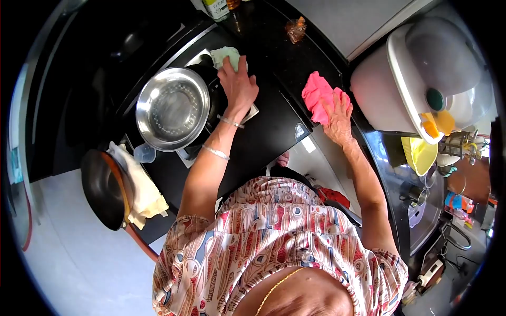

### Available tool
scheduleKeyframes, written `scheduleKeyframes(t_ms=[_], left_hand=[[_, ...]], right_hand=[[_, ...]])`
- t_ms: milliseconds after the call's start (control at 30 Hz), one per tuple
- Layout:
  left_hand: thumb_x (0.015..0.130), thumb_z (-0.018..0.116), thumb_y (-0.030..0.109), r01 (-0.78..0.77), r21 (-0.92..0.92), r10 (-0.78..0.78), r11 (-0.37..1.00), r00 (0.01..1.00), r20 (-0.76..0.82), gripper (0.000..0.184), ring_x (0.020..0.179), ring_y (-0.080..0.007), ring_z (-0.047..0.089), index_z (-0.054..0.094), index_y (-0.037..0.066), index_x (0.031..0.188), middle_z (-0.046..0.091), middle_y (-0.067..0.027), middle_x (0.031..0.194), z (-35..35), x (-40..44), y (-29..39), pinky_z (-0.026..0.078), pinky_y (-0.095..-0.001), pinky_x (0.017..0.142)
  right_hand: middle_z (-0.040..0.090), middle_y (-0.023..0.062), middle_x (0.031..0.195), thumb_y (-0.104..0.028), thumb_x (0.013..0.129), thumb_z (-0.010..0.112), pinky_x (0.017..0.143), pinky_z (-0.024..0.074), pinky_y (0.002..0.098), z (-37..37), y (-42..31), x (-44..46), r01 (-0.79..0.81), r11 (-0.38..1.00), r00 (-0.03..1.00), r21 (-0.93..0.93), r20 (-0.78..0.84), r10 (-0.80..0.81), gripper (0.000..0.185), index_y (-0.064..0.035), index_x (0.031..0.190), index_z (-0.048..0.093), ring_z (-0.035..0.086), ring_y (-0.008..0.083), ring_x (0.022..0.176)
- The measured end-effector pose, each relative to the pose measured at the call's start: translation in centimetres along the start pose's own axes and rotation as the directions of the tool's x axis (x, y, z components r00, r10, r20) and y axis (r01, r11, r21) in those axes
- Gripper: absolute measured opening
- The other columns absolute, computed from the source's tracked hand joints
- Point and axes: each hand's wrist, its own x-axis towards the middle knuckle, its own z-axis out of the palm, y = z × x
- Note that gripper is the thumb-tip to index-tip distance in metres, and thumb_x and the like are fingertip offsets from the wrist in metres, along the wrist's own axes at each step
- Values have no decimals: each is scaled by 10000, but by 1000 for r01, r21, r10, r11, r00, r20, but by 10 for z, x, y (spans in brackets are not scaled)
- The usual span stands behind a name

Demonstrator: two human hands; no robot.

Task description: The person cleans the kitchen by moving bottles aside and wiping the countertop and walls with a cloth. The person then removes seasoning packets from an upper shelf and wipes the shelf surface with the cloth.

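Observation:
My left hand (237, 87), with two bracelets on its arm, reaches over the black stove top. Its bent fingers are on a crumpled pale green cloth (225, 54); their tips are partly hidden. Left of that hand, a shiny steel pan (173, 109) sits over the burner area. On the dark counter at the right, my right hand (338, 118) presses on a bunched pink cloth (317, 96), with folds of it under and between the fingers.
A black frying pan (100, 184) lies at the left, against a cream cloth (145, 195) and a small clear cup (144, 153). A lidded white bin (377, 84) stands right of the pink cloth. Farther back are a crumpled brown wrapper (296, 30) and a bottle (216, 8).

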Motion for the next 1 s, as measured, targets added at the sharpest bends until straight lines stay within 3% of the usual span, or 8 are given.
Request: scheduleKeyframes(t_ms=[200, 333, 433, 533, 633, 733, 867, 1000], left_hand=[[675, 712, 280, 141, 451, -280, 881, 924, 258, 664, 1140, -494, 331, 411, 209, 1262, 232, -282, 1348, 18, 47, -29, 333, -518, 869], [707, 654, 249, 126, 415, -257, 901, 927, 275, 383, 956, -372, 570, 555, 195, 1073, 587, -183, 1052, 12, 71, -52, 430, -439, 777], [730, 577, 111, 289, -159, -300, 944, 952, -53, 267, 919, -340, 595, 581, 126, 997, 618, -173, 987, -16, 83, -56, 452, -383, 818], [775, 567, -11, 261, -787, -480, 559, 876, -51, 340, 930, -179, 552, 538, 79, 1101, 564, -80, 1039, -84, 64, -9, 460, -279, 772], [751, 572, -11, 266, -911, -437, 315, 893, 110, 428, 958, -196, 557, 480, 73, 1161, 534, -107, 1106, -128, 17, 17, 469, -289, 805], [692, 582, -26, 389, -859, -381, 334, 889, 255, 458, 1034, -193, 513, 516, 67, 1136, 515, -80, 1139, -139, -46, 11, 424, -303, 896], [705, 581, 2, 662, -692, -317, 290, 748, 583, 399, 1026, -147, 504, 541, 63, 1097, 524, -40, 1118, -142, -107, 10, 394, -262, 907], [724, 573, -47, 746, -638, -317, 188, 661, 680, 419, 1036, -124, 494, 539, 85, 1120, 522, -28, 1137, -137, -143, 11, 397, -240, 889]], right_hand=[[198, 170, 1437, -193, 655, 675, 1032, 189, 591, 4, 1, 0, 2, 1000, 1000, -28, -30, -2, 750, -219, 1340, 373, 117, 432, 1332], [241, 145, 1419, -205, 627, 706, 1010, 229, 599, 7, 4, -1, 7, 999, 999, -35, -39, -8, 814, -265, 1354, 344, 155, 416, 1328], [333, 167, 1362, -111, 662, 658, 1034, 212, 558, -3, -1, 1, -27, 999, 999, 34, -17, 27, 683, -185, 1301, 431, 230, 373, 1310], [461, 150, 1248, -76, 672, 641, 1029, 253, 507, 5, 9, 8, -50, 982, 996, 183, -70, 64, 601, -158, 1247, 486, 351, 339, 1240], [506, 126, 1188, -31, 649, 644, 964, 357, 384, 5, 2, 15, -25, 485, 971, 874, -94, 219, 590, -147, 1213, 512, 385, 327, 1200], [461, 140, 1236, -39, 683, 629, 1012, 293, 423, -13, -50, 20, 80, 425, 976, 902, -158, 152, 527, -129, 1191, 524, 379, 323, 1203], [198, 99, 1458, -57, 580, 708, 900, 353, 443, -7, -104, 49, 322, 900, 940, 295, 16, -341, 734, -185, 1267, 485, 272, 342, 1286], [222, 58, 1459, -84, 552, 724, 848, 355, 452, 6, -132, 129, 412, 882, 910, 229, -54, -412, 776, -239, 1273, 482, 275, 352, 1283]])
